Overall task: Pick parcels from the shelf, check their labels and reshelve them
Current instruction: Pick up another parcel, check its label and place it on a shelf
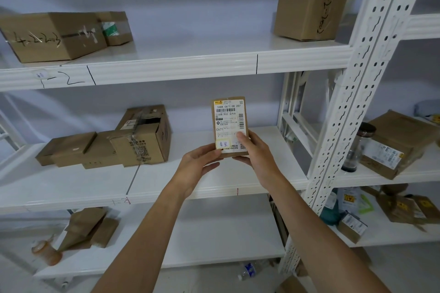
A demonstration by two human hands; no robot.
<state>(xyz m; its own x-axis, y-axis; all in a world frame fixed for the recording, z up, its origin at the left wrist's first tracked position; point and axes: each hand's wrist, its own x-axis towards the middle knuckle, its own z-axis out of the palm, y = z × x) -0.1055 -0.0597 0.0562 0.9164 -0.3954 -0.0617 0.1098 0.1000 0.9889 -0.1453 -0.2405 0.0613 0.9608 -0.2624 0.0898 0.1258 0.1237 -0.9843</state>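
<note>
You hold a small flat cardboard parcel point(230, 127) upright in front of the middle shelf point(214, 188), label side toward you. Your left hand point(198, 162) grips its lower left corner, your right hand point(256, 152) its lower right edge, with the right thumb point(242, 138) pressed on the shipping label point(229, 123). Both hands are closed on the parcel, which is clear of the shelf board.

Handling, judged from looks: thin, stiff card, likely light, since two fingertip pinches at the bottom carry it without sag. The printed label looks smooth, so it may be slicker than bare card. Better hold is on the brown edges, thumbs off the barcode so the print stays readable.

Label text is legible at the top: "548A C671-00 207". A yellow sticker point(223, 143) with handwriting sits near the bottom.

Open space lies on the shelf right behind the parcel, well right of the stacked boxes point(133, 143). Reshelving not yet done.
</note>
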